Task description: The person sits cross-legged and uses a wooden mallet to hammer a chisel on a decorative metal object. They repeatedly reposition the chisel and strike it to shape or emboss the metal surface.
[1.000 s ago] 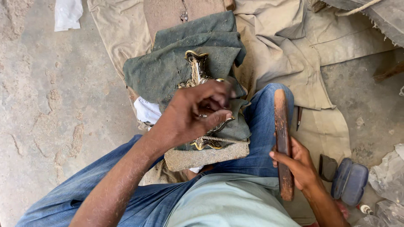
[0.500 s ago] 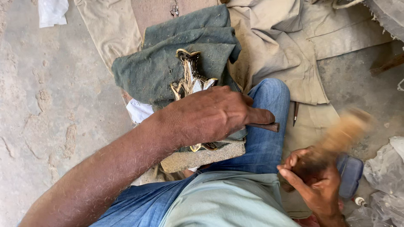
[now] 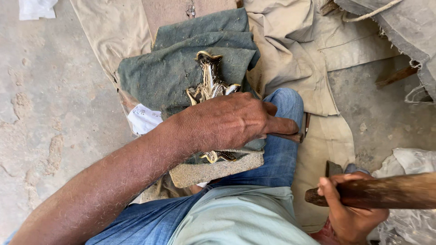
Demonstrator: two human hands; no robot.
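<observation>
A shiny ornate metal piece (image 3: 210, 81) lies on a dark green cloth (image 3: 172, 72) over a grey block (image 3: 213, 170) on my lap. My left hand (image 3: 231, 120) rests across the metal piece and grips a thin dark tool (image 3: 286, 135) that points right over my blue-jeaned knee (image 3: 284, 109). My right hand (image 3: 347, 208) is at the lower right, closed around a thick wooden stick (image 3: 386, 190) held level and pointing right.
Beige cloth (image 3: 295, 45) covers the ground ahead and to the right. Bare concrete floor (image 3: 50, 100) lies to the left, with white scraps (image 3: 36, 7). Crumpled plastic (image 3: 404, 163) sits at the right edge and grey sacking (image 3: 399, 27) at the top right.
My left hand has dropped flat over the metal piece with the thin tool. My right hand swung the wooden stick from upright beside my knee out to the right, level.
</observation>
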